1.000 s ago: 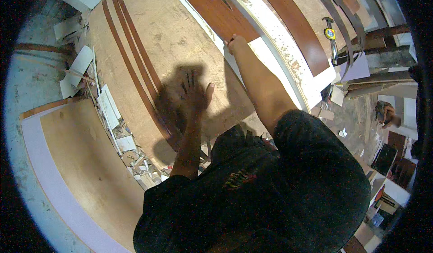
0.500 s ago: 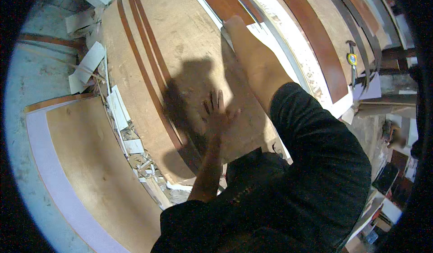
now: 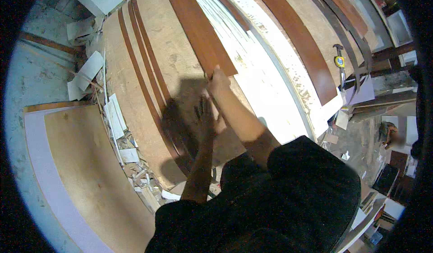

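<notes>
My right hand [image 3: 219, 82] is closed on the near end of a long brown wood-grain board [image 3: 203, 32]. This board slants away toward the top of the view, its right edge beside a stack of thin white strips [image 3: 252, 68]. My left hand [image 3: 205, 114] is in shadow just below the right one, over the bare tan worktable top [image 3: 176, 36]. Its fingers are stretched out and hold nothing. Whether it touches the tabletop or the board's end I cannot tell.
Narrow brown strips [image 3: 140, 68] lie on the table's left part. Another brown board [image 3: 297, 32], a hammer [image 3: 338, 50] and a yellow tape measure [image 3: 339, 62] lie to the right. Scraps [image 3: 144, 178] and a large panel [image 3: 90, 163] are at lower left. A person [image 3: 387, 133] is far right.
My right hand has drawn back toward me and to the left, bringing the brown board along and uncovering more white strips. My left hand has shifted slightly left, its fingers now closer together.
</notes>
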{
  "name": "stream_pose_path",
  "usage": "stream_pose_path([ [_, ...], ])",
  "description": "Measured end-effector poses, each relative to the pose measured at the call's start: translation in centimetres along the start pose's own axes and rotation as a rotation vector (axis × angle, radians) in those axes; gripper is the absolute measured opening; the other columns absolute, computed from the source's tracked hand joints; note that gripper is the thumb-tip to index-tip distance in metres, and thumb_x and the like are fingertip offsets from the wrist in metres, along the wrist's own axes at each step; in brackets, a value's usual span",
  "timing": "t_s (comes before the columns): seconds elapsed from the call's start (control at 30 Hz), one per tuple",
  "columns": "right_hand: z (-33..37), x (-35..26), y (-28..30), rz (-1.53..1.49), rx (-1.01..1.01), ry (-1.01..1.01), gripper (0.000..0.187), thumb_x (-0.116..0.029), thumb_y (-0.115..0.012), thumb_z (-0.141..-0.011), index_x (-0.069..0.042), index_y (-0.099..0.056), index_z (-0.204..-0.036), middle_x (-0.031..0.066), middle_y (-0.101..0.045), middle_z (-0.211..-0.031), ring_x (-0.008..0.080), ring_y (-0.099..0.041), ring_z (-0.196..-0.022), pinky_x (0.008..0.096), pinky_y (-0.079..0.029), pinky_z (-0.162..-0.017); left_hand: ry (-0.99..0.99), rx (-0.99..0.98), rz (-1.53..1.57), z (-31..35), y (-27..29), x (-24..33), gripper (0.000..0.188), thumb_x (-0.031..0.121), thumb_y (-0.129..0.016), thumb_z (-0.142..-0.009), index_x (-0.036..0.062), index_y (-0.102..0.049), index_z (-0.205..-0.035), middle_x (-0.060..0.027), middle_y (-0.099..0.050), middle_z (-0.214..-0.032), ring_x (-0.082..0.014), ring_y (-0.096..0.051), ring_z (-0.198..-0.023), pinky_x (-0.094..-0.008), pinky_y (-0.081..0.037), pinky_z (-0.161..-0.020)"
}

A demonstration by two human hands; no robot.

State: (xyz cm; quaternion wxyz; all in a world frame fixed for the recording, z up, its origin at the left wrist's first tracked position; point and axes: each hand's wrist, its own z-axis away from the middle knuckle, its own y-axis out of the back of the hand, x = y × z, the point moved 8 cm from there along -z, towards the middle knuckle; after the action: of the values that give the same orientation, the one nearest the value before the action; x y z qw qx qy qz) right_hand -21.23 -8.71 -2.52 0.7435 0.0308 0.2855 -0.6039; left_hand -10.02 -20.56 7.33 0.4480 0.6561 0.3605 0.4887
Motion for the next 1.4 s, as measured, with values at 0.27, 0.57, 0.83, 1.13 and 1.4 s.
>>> stream_pose_path([
  [0.27,8.8,-2.4,22.7,0.204,-0.055,-0.043,0.054,-0.042,-0.077,-0.091,-0.008,-0.055,-0.127,0.0107,-0.062,-0.111,0.0314,-0.062,-0.093,0.0517,-0.05,-0.07,0.213,0.832,0.759,-10.9,6.9,-4.6,0.022,0.021,-0.063,-0.099,0.001,-0.067,-0.109,-0.0161,-0.068,-0.104,-0.0312,-0.061,-0.086,-0.0451,-0.051,-0.083],
  [0.57,1.8,-1.8,33.0,0.456,-0.098,0.065,0.061,-0.041,-0.07,-0.097,0.003,-0.052,-0.135,0.013,-0.063,-0.121,0.0259,-0.059,-0.113,0.0404,-0.046,-0.101,0.101,-0.122,0.352,-47.4,-8.8,-0.1,0.052,0.054,-0.052,-0.099,0.0126,-0.074,-0.121,-0.0192,-0.066,-0.129,-0.0376,-0.06,-0.123,-0.0497,-0.044,-0.108],
  [0.83,4.7,-1.8,31.9,0.465,-0.16,-0.164,0.062,-0.045,-0.062,-0.1,0.002,-0.05,-0.138,0.0149,-0.061,-0.129,0.0298,-0.059,-0.118,0.044,-0.045,-0.105,0.199,-0.164,0.178,-55.2,-15.8,0.7,0.065,0.07,-0.039,-0.098,0.0256,-0.064,-0.138,-0.0225,-0.05,-0.149,-0.0435,-0.042,-0.138,-0.06,-0.03,-0.114],
  [1.13,5.1,-1.1,31.1,0.462,-0.167,-0.231,0.06,-0.051,-0.058,-0.101,0.003,-0.057,-0.127,0.0125,-0.063,-0.122,0.0258,-0.059,-0.11,0.0413,-0.047,-0.097,0.35,-0.122,0.362,-60.7,-19.3,0.5,0.064,0.063,-0.064,-0.09,0.0223,-0.064,-0.139,-0.0157,-0.047,-0.154,-0.0469,-0.029,-0.146,-0.0641,-0.024,-0.11],
  [1.4,6.3,-2.2,31.3,0.502,-0.107,-0.232,0.055,-0.047,-0.057,-0.102,0.002,-0.058,-0.127,0.0133,-0.063,-0.125,0.0272,-0.06,-0.114,0.0413,-0.048,-0.1,0.247,0.298,0.798,-63.5,-9.5,1.0,0.054,0.064,-0.074,-0.082,0.0229,-0.077,-0.117,-0.0197,-0.061,-0.139,-0.0424,-0.044,-0.139,-0.0628,-0.023,-0.117],
])
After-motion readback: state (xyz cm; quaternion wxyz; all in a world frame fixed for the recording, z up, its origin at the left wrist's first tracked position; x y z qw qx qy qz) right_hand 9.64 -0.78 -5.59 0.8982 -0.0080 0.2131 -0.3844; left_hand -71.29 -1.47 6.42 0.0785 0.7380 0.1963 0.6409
